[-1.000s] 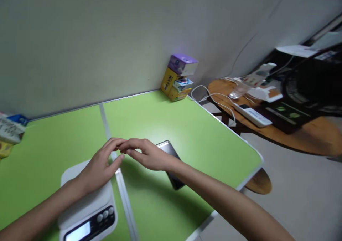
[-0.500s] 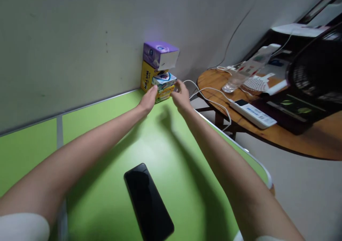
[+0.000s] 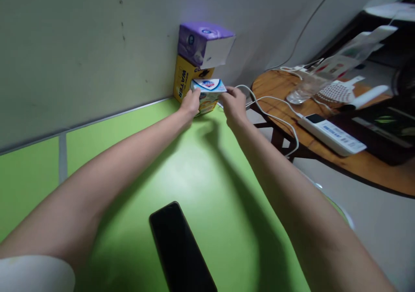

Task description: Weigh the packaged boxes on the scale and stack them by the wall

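My left hand [image 3: 190, 103] presses the left side of a small white and blue soap box [image 3: 209, 85], thumb toward me. My right hand [image 3: 234, 105] is at the box's right end, its fingers bent around the corner. Directly under the soap box is a yellow carton [image 3: 208, 106], partly covered by my left hand. Behind these two stands a larger yellow box [image 3: 185, 77] marked "WATER". A purple pack [image 3: 204, 43] with a white end rests on top of the larger box.
A black phone [image 3: 181, 249] lies on the green table [image 3: 129, 153], which meets the wall. To the right, a wooden table [image 3: 275, 84] carries a power strip [image 3: 332, 134], a clear bottle [image 3: 301, 91] and a perforated white item [image 3: 337, 92]. White cables [image 3: 279, 119] hang between the tables.
The view has shifted closer, so the stacked boxes look larger. My right hand has come up higher along the soap box's right end. My left hand stays at its left side.
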Demonstrator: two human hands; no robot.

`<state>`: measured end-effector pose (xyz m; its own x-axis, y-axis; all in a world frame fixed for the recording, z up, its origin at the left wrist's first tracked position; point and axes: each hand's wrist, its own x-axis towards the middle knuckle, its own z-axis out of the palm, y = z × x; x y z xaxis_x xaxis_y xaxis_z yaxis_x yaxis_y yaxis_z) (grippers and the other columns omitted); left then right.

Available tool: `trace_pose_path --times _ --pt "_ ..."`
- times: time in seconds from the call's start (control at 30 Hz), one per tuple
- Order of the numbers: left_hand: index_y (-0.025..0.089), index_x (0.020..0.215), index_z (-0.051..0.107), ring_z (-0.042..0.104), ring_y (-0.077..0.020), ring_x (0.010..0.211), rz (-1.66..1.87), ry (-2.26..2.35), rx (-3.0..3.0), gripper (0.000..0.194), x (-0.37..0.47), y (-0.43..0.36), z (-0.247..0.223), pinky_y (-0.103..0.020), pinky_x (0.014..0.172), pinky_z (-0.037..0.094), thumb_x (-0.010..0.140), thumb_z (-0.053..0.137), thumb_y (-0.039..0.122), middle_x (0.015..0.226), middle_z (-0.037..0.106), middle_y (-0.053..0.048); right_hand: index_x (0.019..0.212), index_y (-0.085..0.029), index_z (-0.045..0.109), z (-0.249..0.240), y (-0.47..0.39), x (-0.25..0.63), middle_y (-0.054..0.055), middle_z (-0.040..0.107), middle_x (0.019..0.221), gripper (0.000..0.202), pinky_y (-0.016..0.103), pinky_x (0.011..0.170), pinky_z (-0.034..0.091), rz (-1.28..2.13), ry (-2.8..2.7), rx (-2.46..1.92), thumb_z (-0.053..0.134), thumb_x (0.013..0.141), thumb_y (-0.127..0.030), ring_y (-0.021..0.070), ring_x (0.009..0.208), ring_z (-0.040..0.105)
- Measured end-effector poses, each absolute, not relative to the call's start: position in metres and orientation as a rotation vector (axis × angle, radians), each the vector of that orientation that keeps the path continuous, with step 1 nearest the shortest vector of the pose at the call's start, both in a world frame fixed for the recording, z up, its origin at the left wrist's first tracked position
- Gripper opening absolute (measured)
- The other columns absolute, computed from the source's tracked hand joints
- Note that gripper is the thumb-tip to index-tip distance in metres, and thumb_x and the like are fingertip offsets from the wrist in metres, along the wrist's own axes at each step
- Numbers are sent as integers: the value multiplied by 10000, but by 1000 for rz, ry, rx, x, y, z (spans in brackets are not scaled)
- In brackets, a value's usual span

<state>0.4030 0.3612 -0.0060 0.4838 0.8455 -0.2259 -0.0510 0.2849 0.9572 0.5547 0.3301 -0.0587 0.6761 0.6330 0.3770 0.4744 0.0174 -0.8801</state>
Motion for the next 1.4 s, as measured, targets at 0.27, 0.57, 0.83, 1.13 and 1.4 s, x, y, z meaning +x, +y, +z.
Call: trace_pose_path --times 0.27,0.57,0.83,1.13,1.4 --pt "94 1075 636 678 -224 1050 840 1172 1182 206 340 333 16 -348 904 519 903 561 179 1141 698 -160 666 -195 474 -10 275 445 -51 543 617 224 192 551 473 745 -377 -1390 693 711 -206 72 547 532" --pt "213 1365 538 699 -271 1037 624 1263 1551 663 42 196 33 -423 897 579 738 750 251 1100 735 -106 849 -211 548 -2 142 260 -16 633 785 362 287 686 512 1366 -871 -1254 798 641 -370 129 716 629" --pt "277 1470 371 642 -336 1162 343 1540 1574 922 -111 105 29 -489 913 576 657 806 296 1311 627 -134 1246 -253 477 1 109 131 70 579 1091 509 343 707 532 1597 -1409 -1214 678 798 -385 157 797 608" --pt "195 1255 526 -77 -383 1520 309 1474 1903 672 -136 115 -4 -615 1212 133 663 817 324 1638 35 -155 1318 -179 544 -3 117 107 129 602 1076 563 440 773 504 1343 -1833 -1575 560 843 -481 256 918 567" --pt "201 1483 298 -124 -350 1520 317 1456 1845 937 -146 109 -8 -605 1220 108 703 794 359 1651 3 -153 1206 -225 575 -5 114 120 130 598 1219 468 419 735 528 1122 -1852 -1584 591 846 -524 276 987 580"
